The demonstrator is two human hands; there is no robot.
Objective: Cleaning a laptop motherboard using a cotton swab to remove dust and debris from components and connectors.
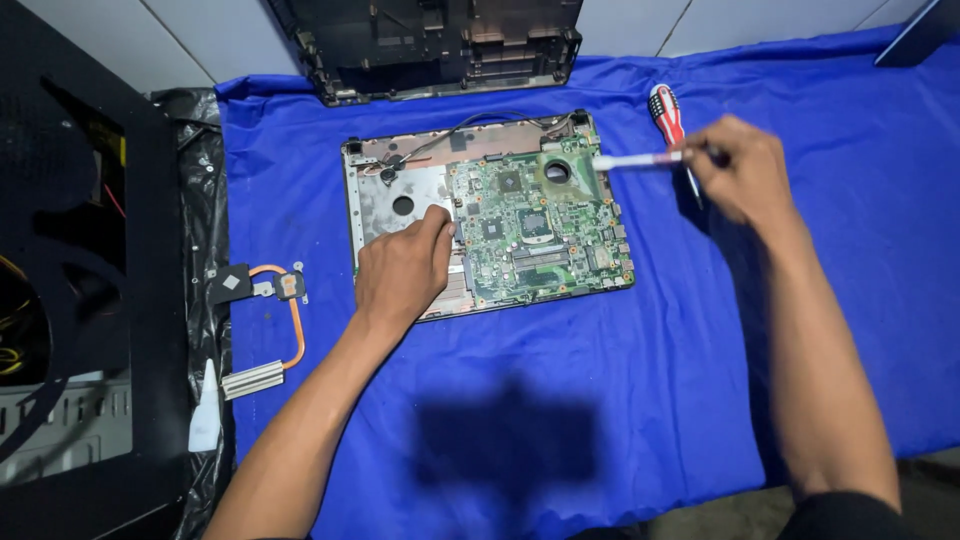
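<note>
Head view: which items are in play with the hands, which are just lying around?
In hand:
- left hand resting on the laptop base
- green motherboard in that base
- right hand holding a thin white tube

Lying about:
- red screwdriver
- copper heat pipe
- black laptop cover
- blue cloth

Matt blue cloth [560,400], green circuit board [540,225], copper heat pipe [296,325], glossy plastic screwdriver handle [666,112]

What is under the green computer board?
The green board sits in a grey laptop tray, which lies on a blue cloth. The left hand presses the tray. What's directly beneath the board is hidden.
</note>
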